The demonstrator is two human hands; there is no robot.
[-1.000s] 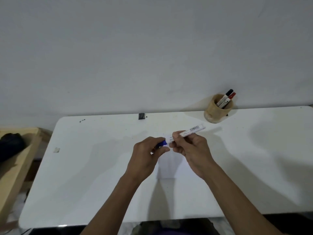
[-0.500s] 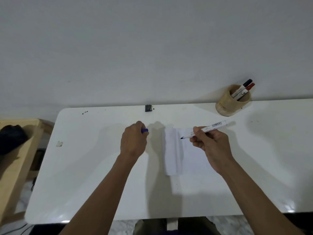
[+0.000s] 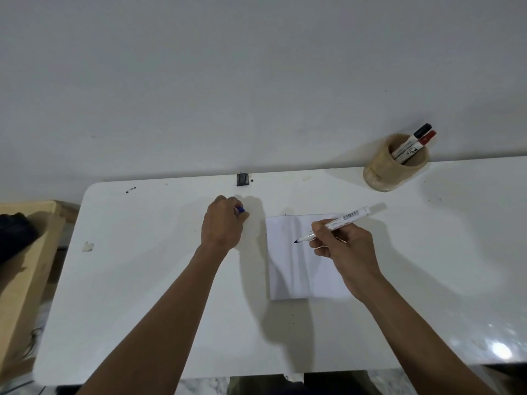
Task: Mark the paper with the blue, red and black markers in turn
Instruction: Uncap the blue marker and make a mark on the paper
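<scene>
At the near edge of the white table [image 3: 142, 309] our two bare forearms reach forward from the bottom of the view. Our right hand [image 3: 345, 249] is curled around the blue marker [image 3: 339, 222], pinching its white barrel between thumb and fingers. The marker is uncapped and slants across the hand, its blue tip pointing down and to the left, over the upper middle of the paper [image 3: 288, 269]; we cannot tell whether the tip touches the sheet. The paper is a white sheet with a fold line running down it, lying flat on the table just in front of us, partly under our right hand.

To the left of the paper, apart from it, our left hand [image 3: 224, 223] is closed into a loose fist on the table, holding the blue cap [image 3: 240, 209], of which only a small part shows past the fingers.

Further back, at the right rear of the table near the wall [image 3: 256, 81], a tan cylindrical holder [image 3: 390, 172] stands upright. Inside it lean two capped markers, side by side and touching: the black marker [image 3: 410, 141] and the red marker [image 3: 417, 145], their caps sticking out over the rim towards the right. At the middle of the rear edge sits a small dark object [image 3: 242, 179].
</scene>
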